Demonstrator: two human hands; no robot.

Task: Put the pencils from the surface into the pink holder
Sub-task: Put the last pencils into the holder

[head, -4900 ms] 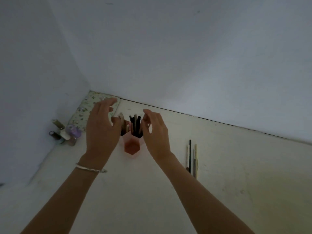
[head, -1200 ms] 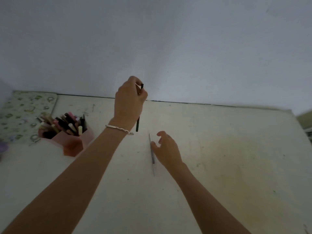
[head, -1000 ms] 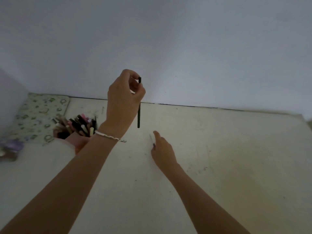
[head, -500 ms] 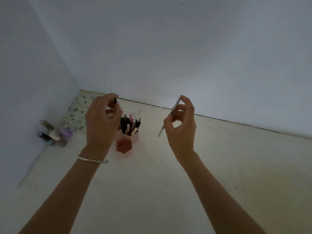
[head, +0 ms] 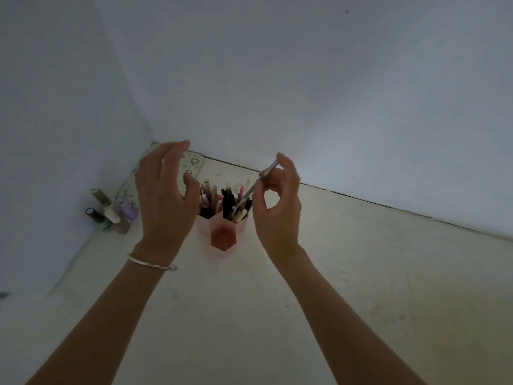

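Note:
The pink holder [head: 222, 237] stands on the pale surface near the back left corner, packed with several pencils and pens [head: 227, 204]. My right hand [head: 279, 207] is just right of it, pinching a thin grey pencil [head: 254, 187] that slants down with its tip over the holder's opening. To the holder's left, my left hand [head: 163, 195] hovers with its fingers spread and nothing in it, partly hiding the holder's left side.
Several small nail-polish bottles [head: 111, 212] cluster against the left wall. A flowered flat case [head: 166, 173] lies in the corner behind my left hand. White walls close the back and left; the pale surface [head: 361, 287] stretches to the right and front.
My left hand has let go of the dark pencil and opened. My right hand has brought the grey pencil left and down, so its tip is now over the holder.

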